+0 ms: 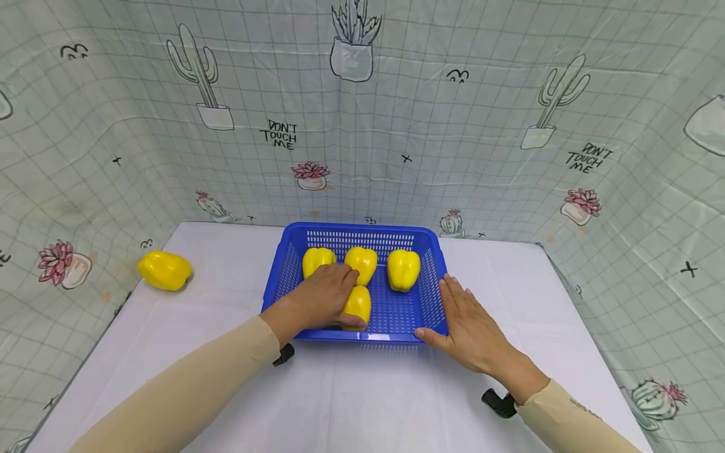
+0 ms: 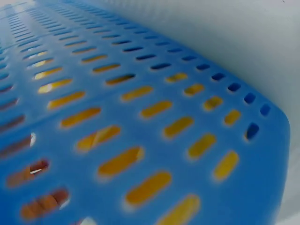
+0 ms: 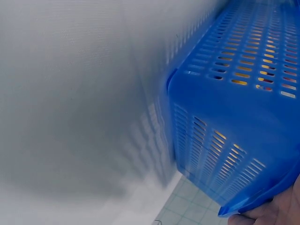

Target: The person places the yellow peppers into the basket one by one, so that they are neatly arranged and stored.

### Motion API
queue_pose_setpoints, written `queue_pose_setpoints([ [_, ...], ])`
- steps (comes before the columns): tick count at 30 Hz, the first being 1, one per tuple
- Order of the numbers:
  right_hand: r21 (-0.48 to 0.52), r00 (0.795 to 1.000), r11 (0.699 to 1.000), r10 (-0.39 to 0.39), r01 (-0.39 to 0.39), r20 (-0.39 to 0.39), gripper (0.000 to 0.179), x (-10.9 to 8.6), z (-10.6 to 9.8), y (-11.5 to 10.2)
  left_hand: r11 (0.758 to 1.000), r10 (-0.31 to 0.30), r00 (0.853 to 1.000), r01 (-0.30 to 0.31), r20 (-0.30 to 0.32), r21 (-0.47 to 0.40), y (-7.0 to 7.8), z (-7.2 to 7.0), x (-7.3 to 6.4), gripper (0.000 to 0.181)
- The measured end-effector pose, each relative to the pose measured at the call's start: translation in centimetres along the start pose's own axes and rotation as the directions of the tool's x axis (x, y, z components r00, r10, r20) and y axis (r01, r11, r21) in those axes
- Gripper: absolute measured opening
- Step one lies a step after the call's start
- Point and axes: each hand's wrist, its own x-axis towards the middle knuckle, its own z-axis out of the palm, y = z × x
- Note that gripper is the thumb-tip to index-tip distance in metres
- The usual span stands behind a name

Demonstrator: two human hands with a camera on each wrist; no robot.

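A blue plastic basket [image 1: 396, 314] with slotted walls sits on the table. Inside, my left hand [image 1: 323, 292] grips a yellow bell pepper [image 1: 359, 303] near the front wall, thumb in front and fingers behind. Behind it are a left bell pepper [image 1: 317, 259], a middle one [image 1: 362, 261] and a right one [image 1: 403, 270]; the hand partly covers the first two. My right hand [image 1: 472, 330] rests on the basket's front right corner, fingers straight along the side and thumb on the front rim. In the left wrist view, yellow shows through the basket wall [image 2: 253, 187].
Another yellow bell pepper [image 1: 165, 270] lies on its side at the table's left edge. The table [image 1: 510, 283] wears a white cover. A patterned cloth [image 1: 385, 132] hangs behind and along both sides. Black wrist devices [image 1: 498, 402] show beneath both wrists.
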Motion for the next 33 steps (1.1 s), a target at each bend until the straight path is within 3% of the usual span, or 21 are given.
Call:
queue_pose_setpoints([
  [7,-0.046,1.0,0.999,-0.019,0.018,-0.014,0.109,0.0,-0.1,0.0,0.998,-0.055,0.998,0.055,-0.008,-0.024,-0.8,-1.6,-1.0,0.097],
  [16,-0.103,0.999,0.994,-0.043,0.041,-0.016,0.108,0.1,-0.4,0.1,0.988,-0.14,0.978,0.148,-0.155,0.037,-3.4,-3.8,-3.1,0.093],
  [20,-0.108,0.999,0.993,-0.04,0.039,-0.003,0.108,0.0,-0.6,0.0,0.975,-0.209,0.958,0.219,-0.195,0.029,-6.0,-4.8,-4.8,0.088],
  [27,-0.099,0.999,0.994,-0.039,0.039,0.007,0.108,0.0,-0.6,-0.2,0.928,-0.363,0.91,0.372,-0.198,0.01,-12.2,-5.6,-8.9,0.075],
  [30,-0.089,0.999,0.995,-0.035,0.036,0.009,0.108,0.0,-0.6,-0.2,0.922,-0.371,0.903,0.386,-0.217,0.03,-14.9,-5.2,-10.8,0.069],
  [33,-0.08,1.0,0.996,-0.028,0.029,0.011,0.109,-0.1,-0.4,-0.3,0.92,-0.367,0.906,0.387,-0.212,0.063,-17.2,-4.6,-12.6,0.067],
])
